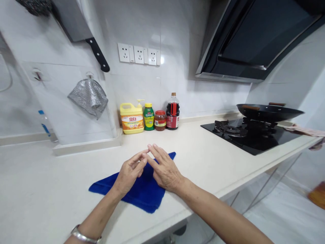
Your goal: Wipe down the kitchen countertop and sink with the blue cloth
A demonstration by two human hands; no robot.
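A dark blue cloth (142,193) lies folded on the pale countertop, with one corner pointing left and another showing past my right hand. My right hand (165,169) rests over the cloth's right part, its fingers stretched out and pointing away from me. At the cloth's far side, my left hand (129,174) is closed, thumb and forefinger brought together against the right fingertips. Whatever may be between those left fingers is hidden. The hands cover the cloth's middle and part of its far edge.
Along the wall stand a yellow detergent jug (132,118), a green bottle (149,117), a red-lidded jar (160,120) and a dark sauce bottle (173,113). A wok (269,113) sits on the black gas stove (251,144). A cleaver (98,56) hangs upper left.
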